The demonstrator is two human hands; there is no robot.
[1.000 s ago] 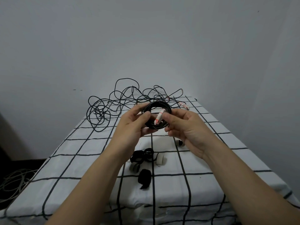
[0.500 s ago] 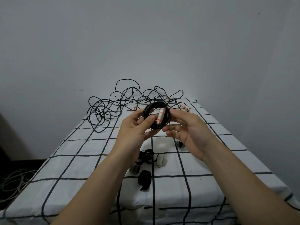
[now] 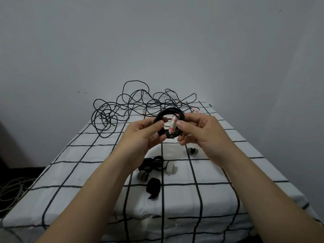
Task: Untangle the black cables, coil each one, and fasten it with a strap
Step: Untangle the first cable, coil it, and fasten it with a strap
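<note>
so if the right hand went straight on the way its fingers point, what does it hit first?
The coiled cable, which the right hand grips, thumb beside the white-taped end. Past that, probably the left hand; depth is unclear.

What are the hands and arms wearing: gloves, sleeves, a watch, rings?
Nothing visible. The left hand and right hand are ungloved, no rings seen. The left forearm and right forearm are bare to the frame's edge: no sleeve, watch or band.

Dim, even, greyish indoor light, soft faint shadows, no glare, wide-angle bending at edges, mostly sharp focus
</note>
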